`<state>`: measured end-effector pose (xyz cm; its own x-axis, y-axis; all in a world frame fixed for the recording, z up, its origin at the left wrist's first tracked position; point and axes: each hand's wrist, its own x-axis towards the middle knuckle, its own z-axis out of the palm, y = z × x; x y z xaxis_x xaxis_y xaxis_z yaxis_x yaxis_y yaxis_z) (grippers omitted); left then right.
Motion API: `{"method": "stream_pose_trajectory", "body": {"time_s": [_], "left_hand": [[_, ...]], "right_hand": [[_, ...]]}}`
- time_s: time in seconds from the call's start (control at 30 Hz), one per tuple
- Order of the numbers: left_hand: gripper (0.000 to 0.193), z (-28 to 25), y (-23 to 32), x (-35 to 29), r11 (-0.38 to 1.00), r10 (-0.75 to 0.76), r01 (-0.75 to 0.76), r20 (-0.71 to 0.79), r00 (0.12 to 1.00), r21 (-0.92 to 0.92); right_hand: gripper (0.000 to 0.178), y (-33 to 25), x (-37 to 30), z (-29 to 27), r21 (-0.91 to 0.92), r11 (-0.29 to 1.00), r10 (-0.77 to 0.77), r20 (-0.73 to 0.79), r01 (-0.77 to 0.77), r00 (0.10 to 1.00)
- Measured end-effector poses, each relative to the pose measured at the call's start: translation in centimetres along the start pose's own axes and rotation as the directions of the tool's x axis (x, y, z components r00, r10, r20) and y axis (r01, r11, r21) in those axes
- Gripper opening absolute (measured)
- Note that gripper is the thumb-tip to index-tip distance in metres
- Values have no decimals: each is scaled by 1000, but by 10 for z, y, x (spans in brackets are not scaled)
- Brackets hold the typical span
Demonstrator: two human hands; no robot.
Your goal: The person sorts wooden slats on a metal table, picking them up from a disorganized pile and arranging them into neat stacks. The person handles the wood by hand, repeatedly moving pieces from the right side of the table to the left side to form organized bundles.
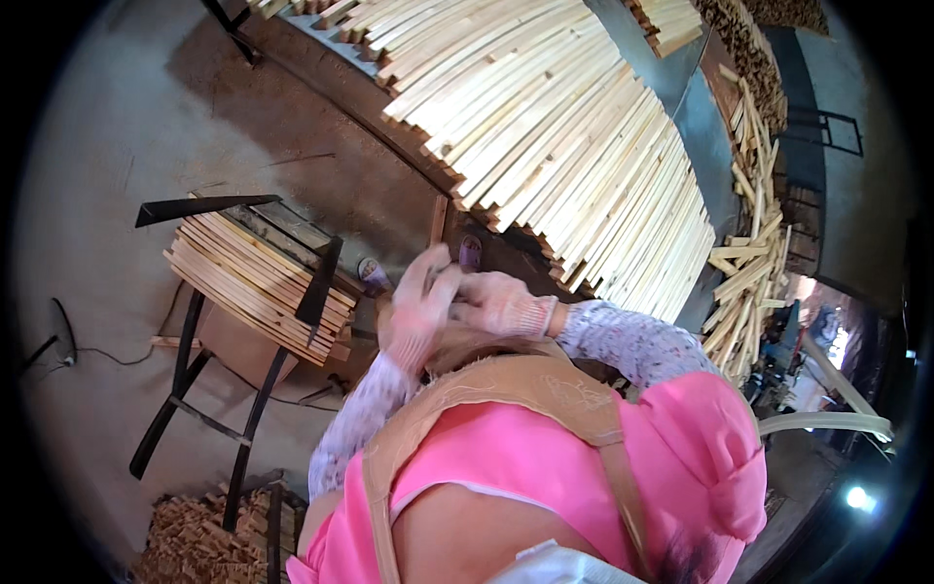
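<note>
My left hand [420, 310] and my right hand [499, 304], both in pale knitted work gloves, meet in front of my waist. The left hand's fingers stretch up and look apart, somewhat smeared by motion. The right hand's fingers reach over to the left hand and touch or overlap it; their tips are blurred, and I cannot tell whether anything is between them. Just beyond the hands lies a wide row of light wooden strips [555, 127] side by side on a table. A tan apron [506, 380] hangs below my hands.
To the left, a dark metal stand [255, 409] carries a stack of wooden strips [255, 282]. A heap of loose wood pieces [744, 292] lies at the right. Short wood blocks [209, 540] are piled at lower left, and a cable [117, 358] runs over the floor.
</note>
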<state>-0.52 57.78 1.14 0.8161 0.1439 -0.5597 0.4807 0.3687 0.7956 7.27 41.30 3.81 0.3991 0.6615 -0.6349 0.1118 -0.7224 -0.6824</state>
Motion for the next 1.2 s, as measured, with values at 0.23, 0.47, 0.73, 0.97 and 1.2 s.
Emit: {"method": "stream_pose_trajectory", "body": {"time_s": [0.23,0.47,0.73,0.97,1.2], "left_hand": [[33,127,-43,88,936,-199,130,-188,962,-327],[31,117,-67,83,954,-56,-22,-250,967,-300],[40,115,19,53,844,393,-342,-43,918,414],[44,111,48,43,817,464,-474,114,878,329],[42,74,-69,32,873,-207,-1,375,904,487]], "right_hand": [[57,109,-108,-35,2,1000,-8,-289,9,957],[55,129,-144,-77,139,986,-44,-345,97,938],[71,75,-85,-125,759,578,253,-515,299,819],[45,1,-34,-124,510,439,226,-859,740,458],[61,39,-165,-149,735,273,413,-673,621,614]]}}
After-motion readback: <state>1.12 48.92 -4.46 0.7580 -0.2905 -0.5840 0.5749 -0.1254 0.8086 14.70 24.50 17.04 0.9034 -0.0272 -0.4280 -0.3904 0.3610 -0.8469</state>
